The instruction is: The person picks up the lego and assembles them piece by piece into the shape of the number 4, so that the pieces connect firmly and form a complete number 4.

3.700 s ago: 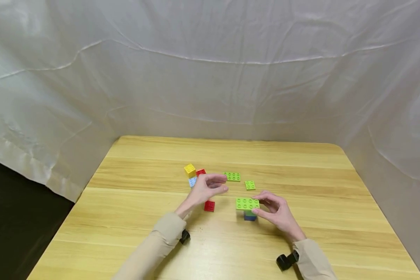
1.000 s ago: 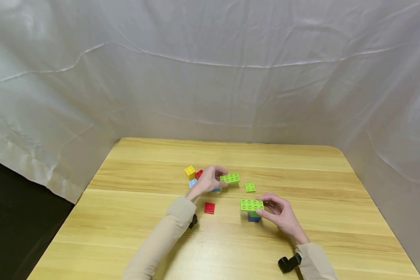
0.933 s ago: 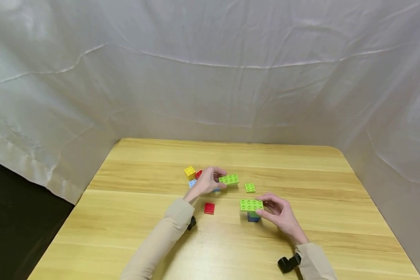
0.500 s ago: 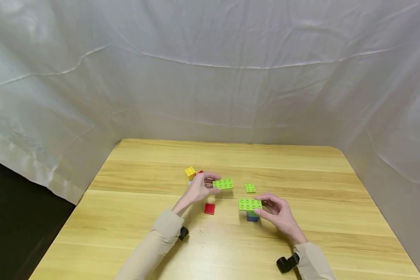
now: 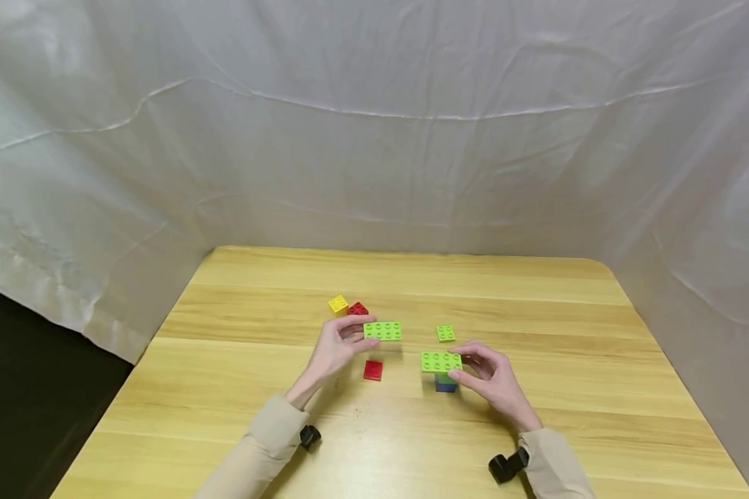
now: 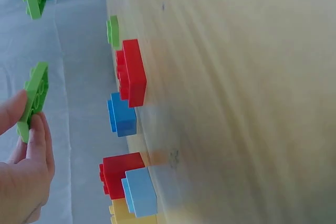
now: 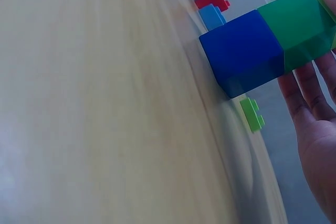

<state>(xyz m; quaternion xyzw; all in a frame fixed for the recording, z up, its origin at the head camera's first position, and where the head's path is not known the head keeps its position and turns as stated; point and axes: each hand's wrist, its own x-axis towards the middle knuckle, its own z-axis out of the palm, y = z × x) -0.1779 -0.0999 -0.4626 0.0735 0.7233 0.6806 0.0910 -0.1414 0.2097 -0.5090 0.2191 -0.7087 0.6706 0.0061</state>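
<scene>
My left hand pinches a lime-green eight-stud plate by its left end, thumb in front and fingers behind, raised above the table. In the left wrist view, that plate shows its hollow underside. My right hand grips a small stack at its top right. A second lime plate tops this stack and juts out to the left. Beneath it come a green block and a dark blue block at the bottom. The two plates are apart, side by side in the head view.
A small lime four-stud plate lies behind the stack. A red brick lies between the hands, toward the front. Yellow and red bricks sit at the back left; blue and light blue ones show near them.
The left hand, empty at first, has picked up the lime plate from behind the bricks and carried it left and nearer. The right hand and its stack stay almost where they were.
</scene>
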